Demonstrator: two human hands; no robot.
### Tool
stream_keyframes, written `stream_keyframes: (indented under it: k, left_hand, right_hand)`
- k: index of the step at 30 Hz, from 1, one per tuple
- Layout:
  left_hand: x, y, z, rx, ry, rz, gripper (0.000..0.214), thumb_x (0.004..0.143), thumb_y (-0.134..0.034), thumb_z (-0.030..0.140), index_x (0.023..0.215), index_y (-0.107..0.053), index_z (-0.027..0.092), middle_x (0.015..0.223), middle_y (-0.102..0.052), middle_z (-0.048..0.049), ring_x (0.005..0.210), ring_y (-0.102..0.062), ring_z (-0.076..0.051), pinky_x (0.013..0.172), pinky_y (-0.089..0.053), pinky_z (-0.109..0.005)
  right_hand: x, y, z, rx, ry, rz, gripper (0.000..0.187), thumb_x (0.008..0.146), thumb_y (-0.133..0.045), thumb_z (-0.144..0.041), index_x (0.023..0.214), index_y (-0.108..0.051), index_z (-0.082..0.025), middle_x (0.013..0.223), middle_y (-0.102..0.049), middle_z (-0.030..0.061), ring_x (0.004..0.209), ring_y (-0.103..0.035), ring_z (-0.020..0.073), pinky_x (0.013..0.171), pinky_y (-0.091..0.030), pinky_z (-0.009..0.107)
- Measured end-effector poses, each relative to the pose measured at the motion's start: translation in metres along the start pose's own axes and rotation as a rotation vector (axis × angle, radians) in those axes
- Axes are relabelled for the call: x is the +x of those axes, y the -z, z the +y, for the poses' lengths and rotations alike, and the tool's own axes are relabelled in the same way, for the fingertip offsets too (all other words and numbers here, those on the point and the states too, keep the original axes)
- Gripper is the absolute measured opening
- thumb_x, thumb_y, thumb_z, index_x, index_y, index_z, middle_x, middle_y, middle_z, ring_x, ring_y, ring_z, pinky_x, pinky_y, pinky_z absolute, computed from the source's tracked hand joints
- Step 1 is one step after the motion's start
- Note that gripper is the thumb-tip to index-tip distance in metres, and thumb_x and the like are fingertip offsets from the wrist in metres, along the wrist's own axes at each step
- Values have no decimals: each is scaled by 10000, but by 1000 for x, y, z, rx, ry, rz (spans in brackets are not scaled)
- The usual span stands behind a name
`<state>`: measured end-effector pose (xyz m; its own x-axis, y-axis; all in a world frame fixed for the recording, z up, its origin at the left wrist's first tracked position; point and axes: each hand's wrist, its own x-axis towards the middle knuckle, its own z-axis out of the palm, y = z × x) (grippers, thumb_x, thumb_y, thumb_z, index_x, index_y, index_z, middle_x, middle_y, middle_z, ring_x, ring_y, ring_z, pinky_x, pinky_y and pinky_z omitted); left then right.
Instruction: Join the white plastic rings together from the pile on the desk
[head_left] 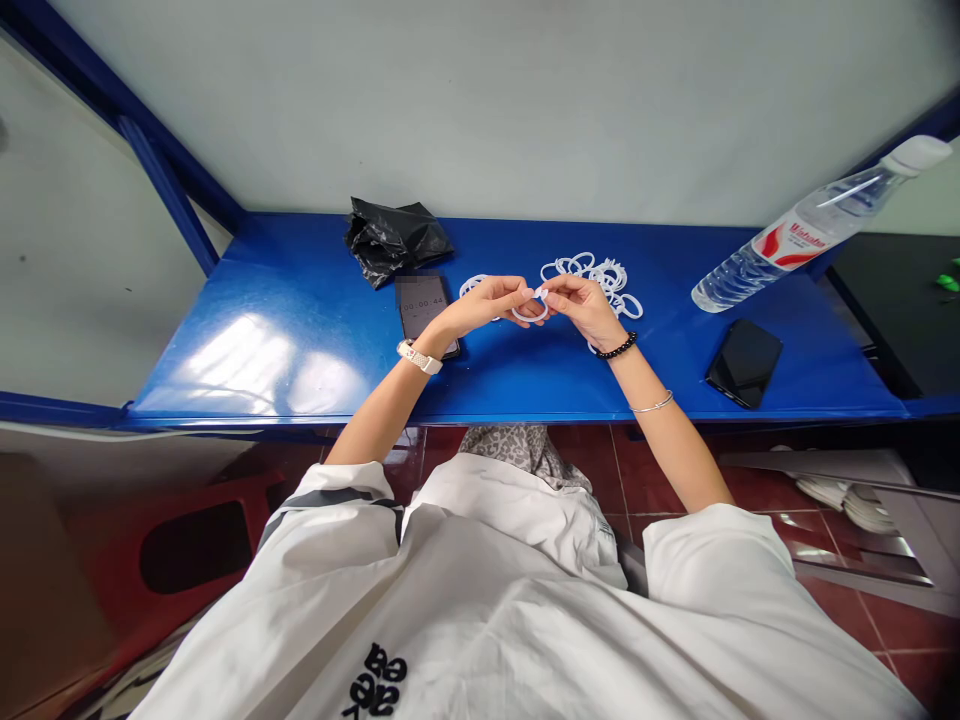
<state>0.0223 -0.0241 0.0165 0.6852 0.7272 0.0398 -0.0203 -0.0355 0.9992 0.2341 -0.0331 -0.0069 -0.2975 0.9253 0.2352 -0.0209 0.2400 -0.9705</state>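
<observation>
My left hand [491,302] and my right hand [591,308] meet above the blue table, fingertips pinched together. Between them is a thin white ring [531,318], its loop hanging below the fingers. A small white piece shows at the fingertips where the hands meet; its exact form is too small to tell. Behind my right hand lies a pile of similar white rings [604,272], partly covered by the hand. More white rings [472,284] lie just behind my left hand, mostly hidden by it.
Left of my hands, a phone showing a timer [421,305] lies near a crumpled black plastic bag [394,240]. At the right stand a water bottle [806,235] and a dark phone [745,362] lying flat. The blue table [525,400] ends close to my body; a wall rises behind it.
</observation>
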Motion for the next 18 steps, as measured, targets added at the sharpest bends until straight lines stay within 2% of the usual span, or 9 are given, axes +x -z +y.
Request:
stream_keyframes:
  k: [8, 18]
  left_hand:
    - [1, 1, 1, 110, -41, 6, 570, 843, -673, 709, 821, -618, 141, 960, -776, -88, 834, -727, -147, 759, -552, -255]
    - [3, 0, -4, 217, -81, 99, 390, 936, -588, 508, 754, -541, 166, 832, -686, -30, 761, -629, -106, 657, -468, -212]
  right_hand:
    - [0, -1, 0, -52, 6, 18, 487, 664, -868, -660, 843, -768, -218, 816, -754, 18, 702, -682, 164, 737, -616, 337]
    - [-1, -3, -1, -54, 16, 45, 459, 670, -876, -634, 874, -804, -230, 816, -757, 10, 703, -665, 146, 708, -589, 295]
